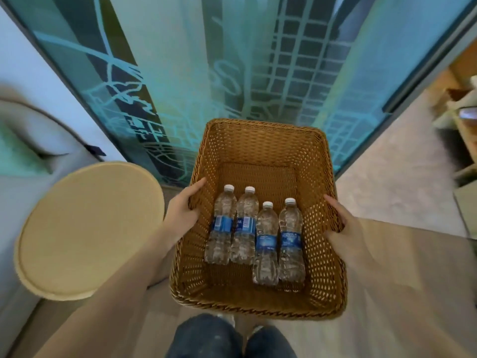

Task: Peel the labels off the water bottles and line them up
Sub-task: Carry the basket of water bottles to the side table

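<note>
I hold a brown wicker basket (pixel 260 140) in front of me, above the floor. My left hand (pixel 184 211) grips its left rim and my right hand (pixel 340 223) grips its right rim. Several clear water bottles lie side by side on the basket's bottom, white caps pointing away from me, each with a blue label around its middle. The leftmost bottle (pixel 220 226) lies near my left hand. The rightmost bottle (pixel 291 240) sits a little closer to me than the left pair.
A round tan tabletop (pixel 87 228) stands to the left, beside a grey couch (pixel 23 140). A frosted glass wall with a map pattern (pixel 206 60) rises ahead. Wooden shelving (pixel 462 120) stands at the right. My jeans-clad legs (pixel 229 339) show below.
</note>
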Tool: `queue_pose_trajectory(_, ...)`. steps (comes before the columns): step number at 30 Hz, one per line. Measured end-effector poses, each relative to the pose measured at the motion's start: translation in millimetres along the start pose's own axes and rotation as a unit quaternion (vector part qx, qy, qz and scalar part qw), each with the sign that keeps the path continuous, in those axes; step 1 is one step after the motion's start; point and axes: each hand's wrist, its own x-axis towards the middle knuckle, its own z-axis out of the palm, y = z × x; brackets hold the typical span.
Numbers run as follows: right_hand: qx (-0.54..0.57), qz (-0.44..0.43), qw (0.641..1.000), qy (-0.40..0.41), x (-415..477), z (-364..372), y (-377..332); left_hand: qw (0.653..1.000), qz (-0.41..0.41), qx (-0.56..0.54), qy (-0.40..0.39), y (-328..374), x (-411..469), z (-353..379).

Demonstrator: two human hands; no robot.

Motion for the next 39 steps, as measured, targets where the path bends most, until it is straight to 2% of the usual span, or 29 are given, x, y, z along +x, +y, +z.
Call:
queue_pose_trajectory(7, 0.072, 0.033, 0.997, 0.008, 0, 45, 62, 0.999, -0.030, 0.027, 0.000, -91, 21, 52)
queue_pose_trajectory(12, 0.078, 0.033, 0.996, -0.014, 26, 104, 131, 0.998, -0.044, 0.039, -0.016, -189, 61, 83)
queue_pose_trajectory(19, 0.060, 0.038, 0.997, -0.002, 94, 220, 281, 0.998, -0.031, 0.044, -0.029, -359, 145, 139)
queue_pose_trajectory(27, 0.106, 0.046, 0.993, 0.031, 180, 322, 438, 0.998, -0.003, 0.045, -0.053, -518, 244, 202)
queue_pose_trajectory(33, 0.109, 0.025, 0.993, 0.030, 235, 368, 536, 0.997, 0.025, 0.046, -0.058, -598, 304, 241)
queue_pose_trajectory(39, 0.124, 0.003, 0.992, 0.029, 277, 381, 585, 0.996, 0.053, 0.030, -0.060, -635, 342, 261)
